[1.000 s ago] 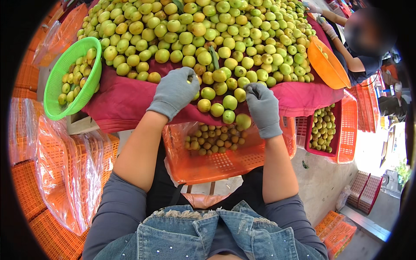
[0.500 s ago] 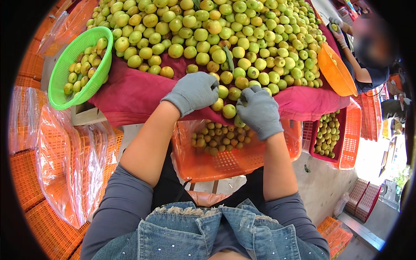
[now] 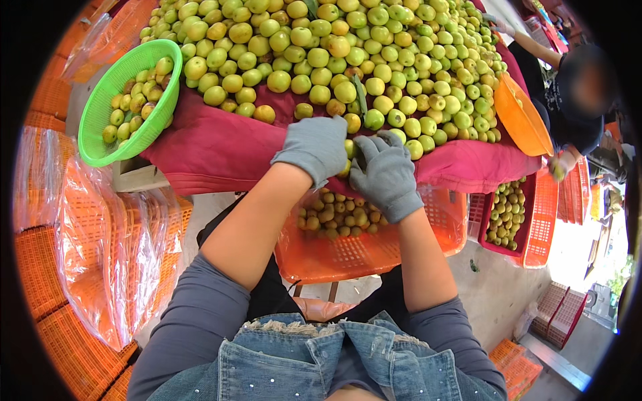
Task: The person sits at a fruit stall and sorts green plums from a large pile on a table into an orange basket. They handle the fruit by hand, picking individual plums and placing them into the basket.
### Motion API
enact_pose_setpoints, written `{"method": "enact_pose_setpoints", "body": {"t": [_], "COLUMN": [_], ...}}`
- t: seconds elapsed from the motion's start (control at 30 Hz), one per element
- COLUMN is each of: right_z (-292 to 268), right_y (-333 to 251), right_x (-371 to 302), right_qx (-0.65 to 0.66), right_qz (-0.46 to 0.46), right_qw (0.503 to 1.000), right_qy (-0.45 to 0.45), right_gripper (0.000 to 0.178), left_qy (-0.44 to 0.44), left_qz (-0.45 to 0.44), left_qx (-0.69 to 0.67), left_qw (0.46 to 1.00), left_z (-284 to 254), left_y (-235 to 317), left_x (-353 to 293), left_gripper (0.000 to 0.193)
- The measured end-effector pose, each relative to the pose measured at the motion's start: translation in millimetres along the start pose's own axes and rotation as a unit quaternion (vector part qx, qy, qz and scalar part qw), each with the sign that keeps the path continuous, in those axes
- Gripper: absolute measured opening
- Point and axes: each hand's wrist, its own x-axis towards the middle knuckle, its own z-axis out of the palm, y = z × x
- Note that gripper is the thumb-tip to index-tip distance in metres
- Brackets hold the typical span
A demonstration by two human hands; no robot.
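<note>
A big heap of round yellow-green fruit, like jujubes, covers a dark red cloth. At the heap's near edge, my gloved left hand has its back up and its fingers curled under. What they hold, if anything, is hidden. Just right of it, my gloved right hand has bent fingers and its thumb apart, with no fruit visible in the gap. A couple of fruits show between the hands. Below them, an orange crate lined with clear plastic holds several smaller-looking, browner fruits.
A green basket with fruit stands at the left, an orange basket at the right. Plastic-wrapped orange crates are stacked on the left. A red crate of fruit sits lower right. A co-worker is at the far right.
My left hand has moved right, closer to my right hand. My right hand has shifted slightly left and its thumb now stands apart. The co-worker has leaned down, one hand lower near the crates.
</note>
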Motion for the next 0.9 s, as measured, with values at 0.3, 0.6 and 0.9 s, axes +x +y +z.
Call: {"method": "enact_pose_setpoints", "body": {"t": [0.3, 0.6, 0.9], "right_z": [-36, -4, -25], "right_y": [53, 67, 18], "right_x": [-19, -4, -5], "right_qx": [0.316, 0.013, -0.013], "right_qz": [0.200, 0.117, 0.109], "right_qw": [0.921, 0.989, 0.989], "right_qy": [-0.109, 0.086, -0.102], "right_gripper": [0.027, 0.045, 0.031], "left_qy": [-0.034, 0.079, -0.166], "left_qz": [0.210, -0.014, 0.184], "left_qx": [-0.296, -0.086, -0.158], "left_qw": [0.931, 0.993, 0.956], "left_z": [10, 27, 29], "left_y": [6, -30, 6], "left_x": [-2, 32, 12], "left_gripper": [0.022, 0.024, 0.032]}}
